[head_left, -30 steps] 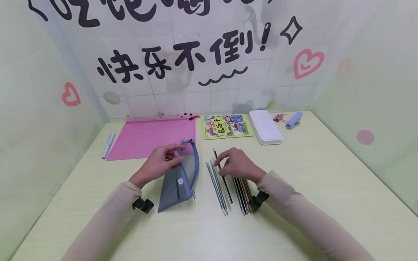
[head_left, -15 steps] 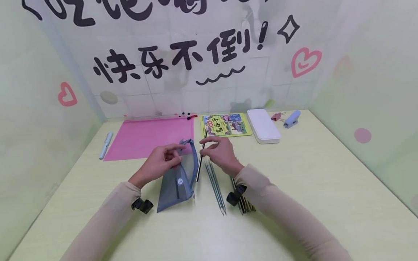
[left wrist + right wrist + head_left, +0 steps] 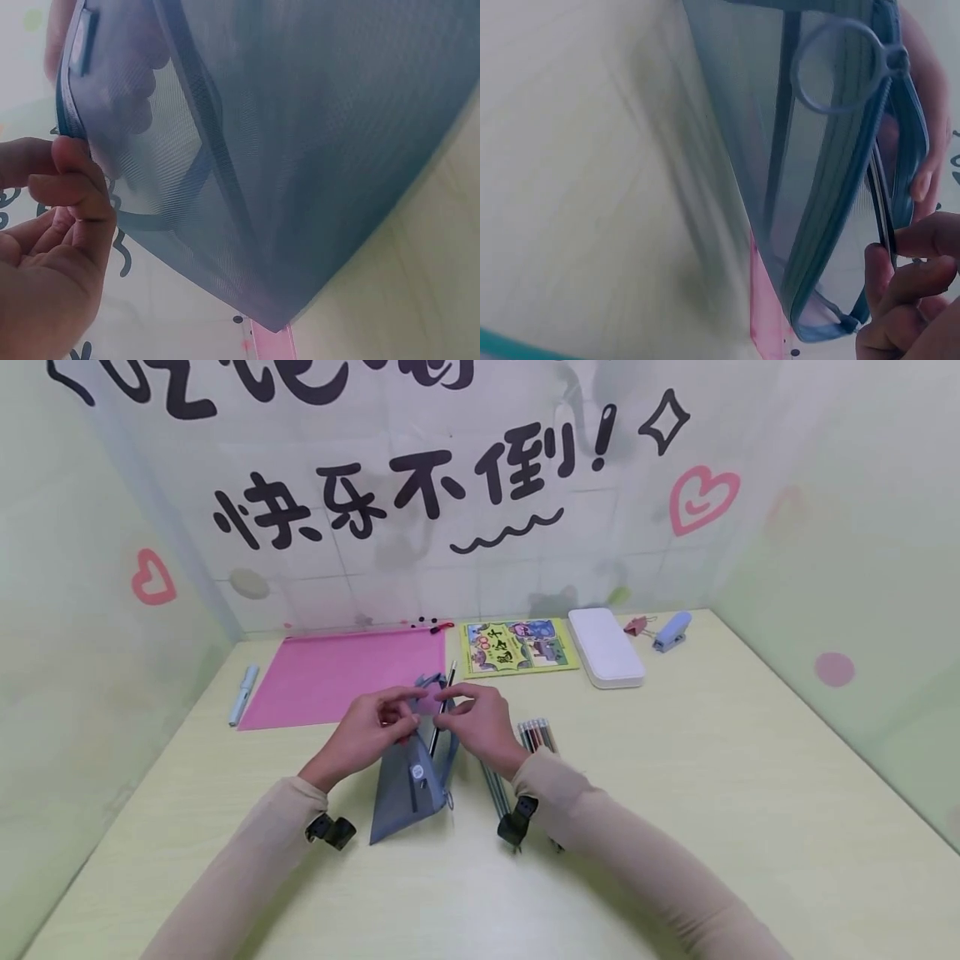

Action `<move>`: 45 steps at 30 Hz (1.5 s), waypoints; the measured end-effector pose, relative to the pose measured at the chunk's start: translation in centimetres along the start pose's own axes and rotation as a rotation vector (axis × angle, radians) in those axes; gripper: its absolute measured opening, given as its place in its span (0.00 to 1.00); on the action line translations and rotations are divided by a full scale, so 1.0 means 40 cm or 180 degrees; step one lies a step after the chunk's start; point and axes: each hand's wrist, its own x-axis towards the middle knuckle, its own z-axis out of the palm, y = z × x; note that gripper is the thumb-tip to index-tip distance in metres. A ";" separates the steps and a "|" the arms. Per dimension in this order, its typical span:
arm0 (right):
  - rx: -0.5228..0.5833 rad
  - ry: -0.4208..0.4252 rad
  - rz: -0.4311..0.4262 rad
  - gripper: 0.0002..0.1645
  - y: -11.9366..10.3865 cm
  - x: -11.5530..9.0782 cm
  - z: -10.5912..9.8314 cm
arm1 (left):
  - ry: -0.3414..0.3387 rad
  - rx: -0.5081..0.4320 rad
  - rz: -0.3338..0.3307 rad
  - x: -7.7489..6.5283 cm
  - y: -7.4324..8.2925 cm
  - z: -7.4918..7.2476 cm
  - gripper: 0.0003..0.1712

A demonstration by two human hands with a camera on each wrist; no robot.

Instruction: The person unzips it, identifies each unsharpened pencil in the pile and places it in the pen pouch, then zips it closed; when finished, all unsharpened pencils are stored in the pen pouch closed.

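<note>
A: Where is the pencil (image 3: 883, 196)?

B: Tilted, pale end up, its lower part in the mouth of the blue mesh pouch (image 3: 405, 785). The right hand (image 3: 478, 720) pinches it between thumb and fingers. How deep the lower end sits, I can't tell.

A: What could spoil that?

B: It goes in at a slant, so the lower end may catch on the mesh or a zipper edge. Pushing against the snag could twist the pencil out of so small a pinch.

A: And the pouch?

B: The left hand (image 3: 377, 727) has its fingers clamped on one zipper edge; as far as I can see, nothing grips the other. If that one sags, the mouth may narrow, or the soft pouch may swing aside under the push.

A: Further out?

B: On the desk (image 3: 375, 902), the teal pencils (image 3: 495, 789) lie partly hidden below the right wrist, other pencils (image 3: 536, 735) just beside them. The black wrist camera (image 3: 517, 821) is over the teal ones; an arm drawn back low could set them rolling.
</note>
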 end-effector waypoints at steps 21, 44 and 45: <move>-0.0419 -0.0776 0.0007 0.19 0.000 0.000 0.017 | -0.0010 -0.0078 0.0067 -0.003 -0.001 0.009 0.25; -0.1538 -0.1010 -0.0116 0.09 0.098 -0.058 -0.282 | 0.0008 -0.0067 0.0025 0.001 0.006 0.003 0.24; -0.1619 -0.1041 -0.0171 0.08 0.103 -0.062 -0.283 | 0.0006 -0.0064 0.0022 0.001 0.005 0.004 0.24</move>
